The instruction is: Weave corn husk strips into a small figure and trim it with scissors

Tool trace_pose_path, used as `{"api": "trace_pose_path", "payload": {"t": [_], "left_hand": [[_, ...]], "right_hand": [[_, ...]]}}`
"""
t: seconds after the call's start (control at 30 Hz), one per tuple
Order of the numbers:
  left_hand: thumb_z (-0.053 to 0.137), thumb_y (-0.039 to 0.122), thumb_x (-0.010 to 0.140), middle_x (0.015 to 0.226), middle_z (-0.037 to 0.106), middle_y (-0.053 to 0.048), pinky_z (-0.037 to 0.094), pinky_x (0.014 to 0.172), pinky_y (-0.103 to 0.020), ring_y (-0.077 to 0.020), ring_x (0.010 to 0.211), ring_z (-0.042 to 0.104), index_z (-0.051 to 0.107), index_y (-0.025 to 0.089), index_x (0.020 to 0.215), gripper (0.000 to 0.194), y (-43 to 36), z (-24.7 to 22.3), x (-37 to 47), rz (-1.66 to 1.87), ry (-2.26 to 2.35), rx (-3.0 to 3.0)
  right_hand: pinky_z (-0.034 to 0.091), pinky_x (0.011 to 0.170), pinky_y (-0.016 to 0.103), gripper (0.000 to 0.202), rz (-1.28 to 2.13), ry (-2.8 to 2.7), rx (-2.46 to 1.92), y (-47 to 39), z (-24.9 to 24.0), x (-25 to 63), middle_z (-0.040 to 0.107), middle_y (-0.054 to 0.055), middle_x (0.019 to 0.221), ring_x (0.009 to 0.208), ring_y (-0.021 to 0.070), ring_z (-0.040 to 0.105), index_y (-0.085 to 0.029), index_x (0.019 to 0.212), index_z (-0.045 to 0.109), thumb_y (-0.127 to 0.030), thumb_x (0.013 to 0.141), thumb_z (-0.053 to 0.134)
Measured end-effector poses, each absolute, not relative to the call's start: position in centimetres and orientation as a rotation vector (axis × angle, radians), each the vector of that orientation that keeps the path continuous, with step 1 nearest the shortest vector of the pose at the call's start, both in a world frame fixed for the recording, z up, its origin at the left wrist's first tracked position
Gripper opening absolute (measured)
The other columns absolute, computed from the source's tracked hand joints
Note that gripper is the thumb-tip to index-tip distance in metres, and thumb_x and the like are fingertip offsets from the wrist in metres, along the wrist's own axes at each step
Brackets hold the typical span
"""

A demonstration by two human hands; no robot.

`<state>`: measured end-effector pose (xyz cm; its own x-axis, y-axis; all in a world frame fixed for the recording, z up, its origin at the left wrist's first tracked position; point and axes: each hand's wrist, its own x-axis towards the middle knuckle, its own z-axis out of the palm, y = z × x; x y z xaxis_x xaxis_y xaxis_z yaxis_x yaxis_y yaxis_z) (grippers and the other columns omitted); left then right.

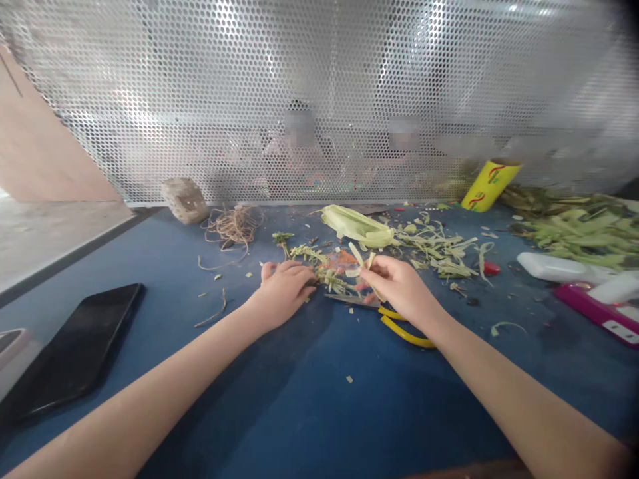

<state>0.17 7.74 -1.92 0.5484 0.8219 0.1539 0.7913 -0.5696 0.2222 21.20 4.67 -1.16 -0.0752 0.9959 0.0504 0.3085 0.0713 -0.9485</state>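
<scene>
My right hand (pixel 399 289) is closed in a pinch on a pale green husk strip (pixel 357 254), its ends standing up above the fingertips. My left hand (pixel 284 296) lies palm down, fingers curled; its fingertips meet a leafy green strand (pixel 335 281), and what they hold, if anything, is hidden. Scissors with yellow handles (pixel 405 332) lie under and beside my right hand, their blades pointing left. Behind the hands rests a pale green corn husk (pixel 357 226). An orange-brown scrap (pixel 342 261) lies between the hands, partly covered.
A perforated metal screen (pixel 334 80) closes the table's (pixel 279 406) far side. Around lie twine (pixel 233 226), a stone-like block (pixel 184 199), a black phone (pixel 82 346), shredded husk strips (pixel 444 246), a yellow tube (pixel 490 185), leaves (pixel 589 229) and a purple-and-white power strip (pixel 599 309).
</scene>
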Motion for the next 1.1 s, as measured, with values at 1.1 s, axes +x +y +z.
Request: {"api": "trace_pose_path", "payload": {"t": [1.1], "left_hand": [[0.056, 0.022, 0.071, 0.086, 0.071, -0.002, 0.021, 0.088, -0.052, -0.0282, 0.106, 0.05, 0.044, 0.028, 0.117, 0.048, 9.5, -0.8, 1.3, 0.661, 1.649, 2.276]], "right_hand": [[0.034, 0.05, 0.023, 0.016, 0.381, -1.92, -1.635, 6.4, -2.4, 21.2, 0.057, 0.002, 0.055, 0.052, 0.0148, 0.051, -0.019, 0.056, 0.048, -0.019, 0.071, 0.053]]}}
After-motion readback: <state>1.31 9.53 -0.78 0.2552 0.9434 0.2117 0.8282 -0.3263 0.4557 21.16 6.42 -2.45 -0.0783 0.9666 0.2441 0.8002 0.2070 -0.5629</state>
